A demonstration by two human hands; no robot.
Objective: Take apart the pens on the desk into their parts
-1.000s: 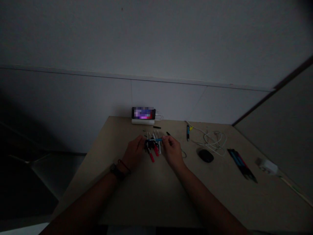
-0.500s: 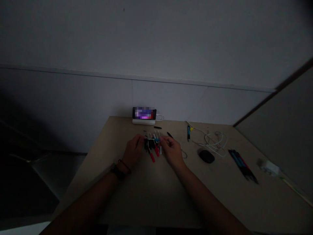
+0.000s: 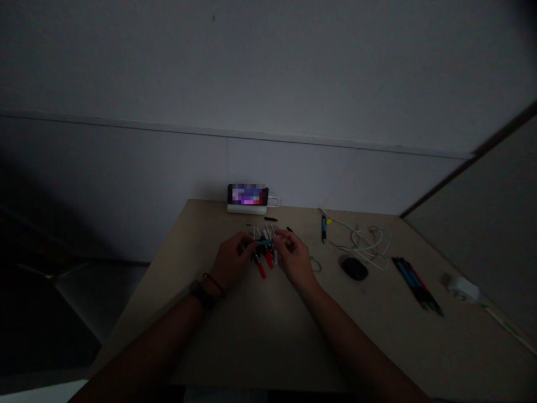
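A slim blue pen [image 3: 264, 242] lies level between my two hands, above a cluster of markers and white sticks. My left hand [image 3: 229, 258] pinches its left end between thumb and fingers. On the other end, the fingertips of my right hand [image 3: 295, 258] are closed. Below the pen, red-ended markers [image 3: 262, 270] point toward me, and dark parts lie beside them. Thin white sticks [image 3: 269, 229] stick out behind the pen. My fingers hide both pen ends, and the light is dim.
A phone [image 3: 248, 195] leans on a white stand at the wall. To the right are a blue-black pen [image 3: 324, 228], a coiled white cable [image 3: 369, 240], a black mouse [image 3: 354, 268], several dark pens [image 3: 416, 285] and a white power adapter [image 3: 461, 288].
My left hand has shifted slightly right, and its thumb and fingers now pinch the blue pen's left end. The right hand stays nearly in place, still gripping the other end.
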